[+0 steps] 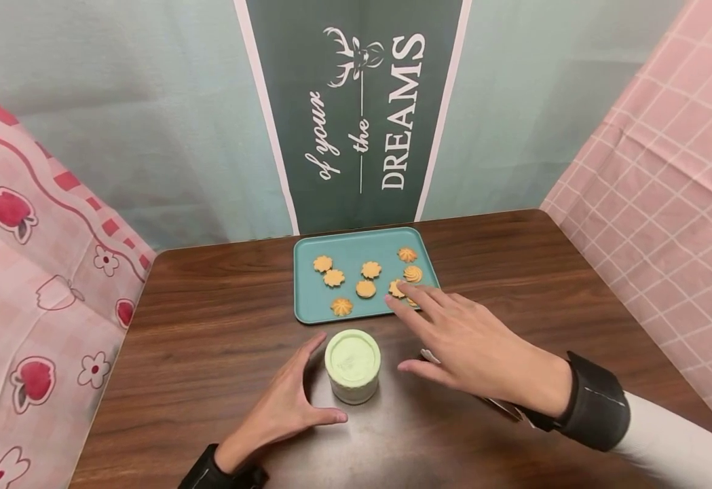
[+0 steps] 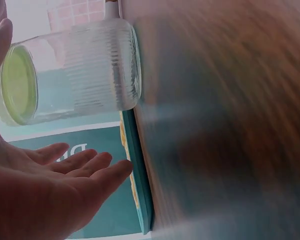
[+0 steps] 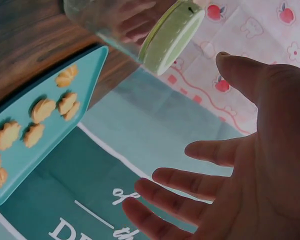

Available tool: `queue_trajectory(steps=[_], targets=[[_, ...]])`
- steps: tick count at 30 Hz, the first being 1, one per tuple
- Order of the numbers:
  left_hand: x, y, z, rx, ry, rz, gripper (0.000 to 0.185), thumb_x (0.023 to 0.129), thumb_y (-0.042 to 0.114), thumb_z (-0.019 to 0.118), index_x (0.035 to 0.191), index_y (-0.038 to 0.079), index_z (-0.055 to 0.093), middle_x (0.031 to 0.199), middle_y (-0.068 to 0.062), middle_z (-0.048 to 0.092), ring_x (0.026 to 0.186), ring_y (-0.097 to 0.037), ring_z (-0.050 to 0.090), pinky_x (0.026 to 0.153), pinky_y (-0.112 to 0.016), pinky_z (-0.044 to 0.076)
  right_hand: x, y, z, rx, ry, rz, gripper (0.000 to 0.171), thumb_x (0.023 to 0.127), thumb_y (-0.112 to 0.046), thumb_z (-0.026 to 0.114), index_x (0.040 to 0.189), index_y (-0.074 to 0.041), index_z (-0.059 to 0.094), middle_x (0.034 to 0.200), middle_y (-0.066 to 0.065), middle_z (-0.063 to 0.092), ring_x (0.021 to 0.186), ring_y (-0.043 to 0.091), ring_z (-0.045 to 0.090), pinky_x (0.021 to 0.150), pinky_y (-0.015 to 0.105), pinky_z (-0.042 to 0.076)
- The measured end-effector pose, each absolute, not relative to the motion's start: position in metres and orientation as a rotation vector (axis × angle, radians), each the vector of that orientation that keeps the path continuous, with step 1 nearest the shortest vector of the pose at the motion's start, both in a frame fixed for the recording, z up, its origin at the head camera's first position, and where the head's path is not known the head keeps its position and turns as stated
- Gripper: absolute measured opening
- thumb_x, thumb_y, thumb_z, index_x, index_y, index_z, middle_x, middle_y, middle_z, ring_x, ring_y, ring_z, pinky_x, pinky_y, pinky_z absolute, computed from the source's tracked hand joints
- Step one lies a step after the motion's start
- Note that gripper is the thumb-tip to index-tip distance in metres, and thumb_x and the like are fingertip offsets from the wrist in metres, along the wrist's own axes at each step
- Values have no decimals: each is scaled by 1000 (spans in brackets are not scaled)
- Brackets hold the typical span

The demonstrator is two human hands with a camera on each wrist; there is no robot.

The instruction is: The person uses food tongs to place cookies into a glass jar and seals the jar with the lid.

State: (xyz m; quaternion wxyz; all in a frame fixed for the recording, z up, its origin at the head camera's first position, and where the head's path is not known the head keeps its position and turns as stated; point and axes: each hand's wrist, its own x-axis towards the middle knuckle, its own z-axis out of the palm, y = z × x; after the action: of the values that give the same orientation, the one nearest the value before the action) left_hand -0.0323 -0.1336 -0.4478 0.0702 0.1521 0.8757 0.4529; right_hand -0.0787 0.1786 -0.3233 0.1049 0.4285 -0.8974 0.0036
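A clear ribbed glass jar (image 2: 87,75) with a pale green lid (image 1: 352,358) stands upright on the table, in front of the tray. Beside it on the left is my left hand (image 1: 287,399), thumb and fingers spread around the jar's side with a gap showing. My right hand (image 1: 462,339) hovers to the right of the jar, fingers extended and holding nothing; in the head view its fingertips overlap the tray's near right corner. On the teal tray (image 1: 309,299) lie several golden cookies (image 1: 341,307), some partly hidden by that hand. The lid (image 3: 172,40) sits on the jar in the right wrist view.
A thin, light-coloured object (image 1: 502,409) lies under my right hand and wrist, mostly hidden; its kind is unclear. The brown wood table (image 1: 209,326) meets a teal curtain (image 1: 209,136) at the back, with pink cloths (image 1: 649,176) at both sides.
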Motion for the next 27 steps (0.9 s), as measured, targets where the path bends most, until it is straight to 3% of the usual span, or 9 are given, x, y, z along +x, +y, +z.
queue_trajectory(steps=[6,15,27], targets=[[-33,-131,-448,406,2602,1393,126,65,42,102,165,10,32,164,-12,44,150,-34,43,117,-63,38,-79,170,-323,1312,-2608,-19,85,96,-63,68,159,-10,46,158,17,50,135,33,57,91,50,59],[-34,-127,-451,406,2577,1435,126,65,41,103,164,8,33,163,-12,46,149,-32,45,116,-63,39,-77,157,-322,1344,-2635,-29,84,96,-65,67,159,-12,47,159,16,48,135,35,58,96,51,59],[-38,-122,-455,434,2516,1509,124,66,38,103,165,17,31,160,1,48,146,-22,47,116,-58,40,-77,140,-324,1409,-2630,-29,86,95,-67,67,159,-13,45,155,16,52,134,34,58,99,50,58]])
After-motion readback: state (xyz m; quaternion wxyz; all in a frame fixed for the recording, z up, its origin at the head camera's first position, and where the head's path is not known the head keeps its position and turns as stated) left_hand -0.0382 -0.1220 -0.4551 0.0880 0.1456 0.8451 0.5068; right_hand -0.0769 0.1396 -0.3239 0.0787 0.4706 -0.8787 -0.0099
